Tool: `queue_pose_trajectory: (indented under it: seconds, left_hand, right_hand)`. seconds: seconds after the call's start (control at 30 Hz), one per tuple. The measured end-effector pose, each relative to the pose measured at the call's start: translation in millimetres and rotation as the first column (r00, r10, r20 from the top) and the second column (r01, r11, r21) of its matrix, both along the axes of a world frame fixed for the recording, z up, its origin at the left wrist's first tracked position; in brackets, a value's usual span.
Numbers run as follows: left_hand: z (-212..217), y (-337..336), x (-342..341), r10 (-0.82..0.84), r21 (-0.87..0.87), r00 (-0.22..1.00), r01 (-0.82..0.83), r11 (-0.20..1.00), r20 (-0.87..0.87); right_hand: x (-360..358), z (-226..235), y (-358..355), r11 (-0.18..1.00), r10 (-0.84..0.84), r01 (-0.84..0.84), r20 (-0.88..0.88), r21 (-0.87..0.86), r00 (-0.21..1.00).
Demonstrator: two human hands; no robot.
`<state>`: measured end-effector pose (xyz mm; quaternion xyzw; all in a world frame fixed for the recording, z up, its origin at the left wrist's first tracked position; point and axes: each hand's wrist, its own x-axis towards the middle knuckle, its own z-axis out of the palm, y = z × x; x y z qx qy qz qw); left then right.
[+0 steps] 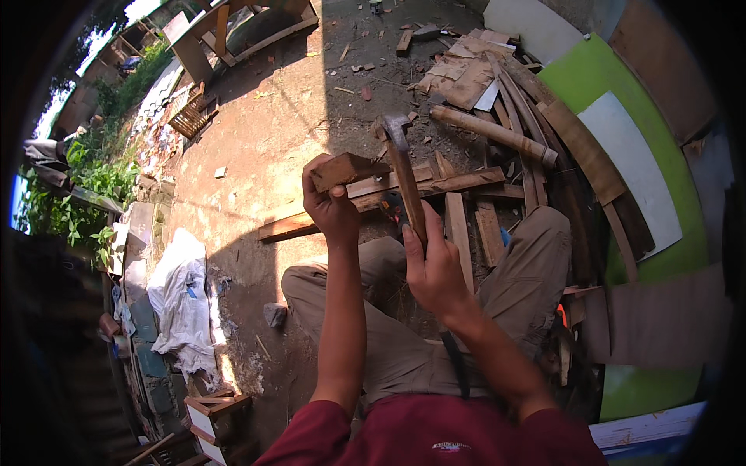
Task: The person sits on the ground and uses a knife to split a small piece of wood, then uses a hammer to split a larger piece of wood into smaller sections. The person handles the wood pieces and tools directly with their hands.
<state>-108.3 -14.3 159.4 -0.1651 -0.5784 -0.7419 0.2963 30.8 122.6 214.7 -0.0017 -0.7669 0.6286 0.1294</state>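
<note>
The left hand (330,203) is closed around a short brown block of wood (347,168), lifted in front of the knees. Just to its right, the right hand (435,268) is wrapped around the wooden handle of a hammer with a dark metal head (398,140), held upright, the head above the block. Beyond both hands, long weathered wooden planks (435,185) lie across the dirt ground (264,140).

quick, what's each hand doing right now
left hand: closed, holding a wood block
right hand: closed around a hammer handle
</note>
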Motion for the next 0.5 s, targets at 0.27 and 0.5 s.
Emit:
queue_pose_trajectory:
  seconds: [0.27,0.5]
  left_hand:
    - [4,5,-4,0.037,0.006,0.999,-0.036,0.999,-0.030]
    - [-6,-3,3,0.064,-0.029,0.998,-0.064,0.998,-0.011]
  right_hand:
    - [-16,-35,5,0.986,0.086,-0.121,0.272,0.114,0.958]
    - [-4,-3,-8,1.000,-0.004,0.001,-0.149,-0.022,0.989]
